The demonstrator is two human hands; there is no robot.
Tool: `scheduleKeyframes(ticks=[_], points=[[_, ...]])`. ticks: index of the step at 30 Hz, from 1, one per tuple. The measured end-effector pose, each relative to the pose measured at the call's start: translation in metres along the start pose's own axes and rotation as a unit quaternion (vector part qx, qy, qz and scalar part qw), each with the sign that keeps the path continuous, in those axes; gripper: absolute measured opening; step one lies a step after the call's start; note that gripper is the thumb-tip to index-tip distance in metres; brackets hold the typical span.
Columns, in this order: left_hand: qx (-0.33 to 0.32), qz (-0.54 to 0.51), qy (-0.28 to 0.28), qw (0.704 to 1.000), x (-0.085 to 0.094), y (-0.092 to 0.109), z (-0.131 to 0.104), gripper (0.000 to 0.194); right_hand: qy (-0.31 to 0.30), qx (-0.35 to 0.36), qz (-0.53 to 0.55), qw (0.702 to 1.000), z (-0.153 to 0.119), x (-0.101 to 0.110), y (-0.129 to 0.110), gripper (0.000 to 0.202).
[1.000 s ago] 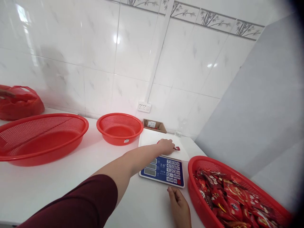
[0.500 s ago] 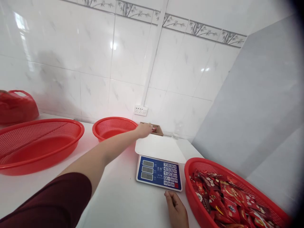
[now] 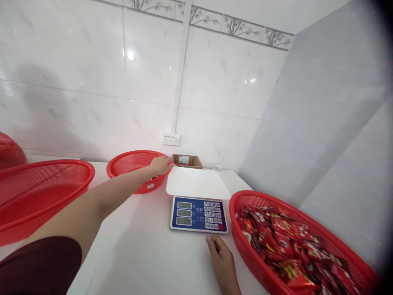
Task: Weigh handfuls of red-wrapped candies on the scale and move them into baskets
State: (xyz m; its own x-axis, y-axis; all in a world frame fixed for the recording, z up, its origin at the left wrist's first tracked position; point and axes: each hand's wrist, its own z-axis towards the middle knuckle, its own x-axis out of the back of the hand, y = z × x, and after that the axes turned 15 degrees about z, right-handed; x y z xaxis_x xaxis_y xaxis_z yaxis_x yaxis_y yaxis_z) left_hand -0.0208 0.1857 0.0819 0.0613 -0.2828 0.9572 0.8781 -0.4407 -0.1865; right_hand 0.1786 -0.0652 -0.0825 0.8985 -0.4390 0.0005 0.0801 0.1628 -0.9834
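My left hand [image 3: 161, 165] is at the right rim of the middle red basket [image 3: 137, 155], beside the small cardboard box [image 3: 201, 166]. Its thumb stands apart from the fingers, and I see nothing held in it. A few small packets [image 3: 154, 177] show in that basket, partly behind my forearm. My right hand [image 3: 223, 262] rests on the white table just in front of the scale [image 3: 199, 214], fingers curled towards the thumb with nothing visible in them. To its right, a large red basket [image 3: 250, 258] holds many red wrapped packets [image 3: 285, 241].
Another large red basket [image 3: 46, 207] stands at the left, with a red bag [image 3: 10, 152] behind it. A clear container [image 3: 218, 164] stands by the tiled wall, right of the box. A socket [image 3: 171, 139] is on the wall.
My left hand has moved left from the cardboard box to the middle basket's rim. The box and its label are now more exposed. The view has turned slightly right; my right hand remains before the scale.
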Motion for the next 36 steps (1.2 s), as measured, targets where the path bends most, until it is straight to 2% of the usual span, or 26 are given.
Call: scheduleKeyframes(ticks=[2,4,6,9,10,11,12,14,15,18,23,26,30,36], points=[[-0.078,-0.034,0.039,0.996,0.009,0.041,0.001,0.043,0.001,0.003,-0.002,1.0,0.0,0.0,0.0,0.037],[-0.177,-0.073,0.065,0.979,0.02,0.089,-0.003,0.04,0.001,0.004,-0.003,1.0,0.001,-0.001,0.0,0.036],[-0.279,-0.107,0.068,0.952,0.032,0.141,-0.01,0.037,-0.001,0.007,0.001,1.0,0.001,-0.001,0.0,0.033],[-0.412,-0.134,0.041,0.9,0.043,0.216,-0.023,0.031,0.001,0.012,0.007,1.0,0.001,-0.002,-0.001,0.03],[-0.458,-0.134,0.018,0.878,0.043,0.238,-0.026,0.033,0.004,0.014,0.008,1.0,0.001,-0.002,-0.002,0.029],[-0.511,-0.122,-0.032,0.85,0.042,0.258,-0.028,0.04,0.007,0.016,0.01,1.0,0.001,-0.002,-0.002,0.029],[-0.532,-0.1,-0.086,0.836,0.04,0.276,-0.029,0.05,0.01,0.017,0.011,1.0,0.001,-0.002,-0.003,0.028],[-0.531,-0.059,-0.172,0.828,0.032,0.302,-0.03,0.067,0.015,0.019,0.012,1.0,0.001,-0.003,-0.005,0.026],[-0.518,-0.045,-0.196,0.832,0.028,0.311,-0.03,0.071,0.015,0.019,0.012,1.0,0.001,-0.003,-0.005,0.025],[-0.503,-0.035,-0.206,0.839,0.018,0.323,-0.026,0.069,0.016,0.019,0.016,1.0,0.002,-0.003,-0.006,0.022],[-0.513,-0.048,-0.187,0.836,0.007,0.324,-0.018,0.066,0.016,0.026,0.03,0.999,0.002,-0.001,-0.005,0.022],[-0.514,-0.078,-0.17,0.838,0.004,0.324,-0.014,0.051,0.018,0.029,0.039,0.999,0.003,-0.001,-0.004,0.024],[-0.493,-0.152,-0.131,0.846,0.005,0.319,-0.007,0.036,0.024,0.034,0.045,0.998,0.003,-0.001,-0.003,0.025],[-0.407,-0.329,-0.075,0.849,0.018,0.297,0.012,0.034,0.023,0.032,0.047,0.998,0.002,-0.001,-0.002,0.028]])
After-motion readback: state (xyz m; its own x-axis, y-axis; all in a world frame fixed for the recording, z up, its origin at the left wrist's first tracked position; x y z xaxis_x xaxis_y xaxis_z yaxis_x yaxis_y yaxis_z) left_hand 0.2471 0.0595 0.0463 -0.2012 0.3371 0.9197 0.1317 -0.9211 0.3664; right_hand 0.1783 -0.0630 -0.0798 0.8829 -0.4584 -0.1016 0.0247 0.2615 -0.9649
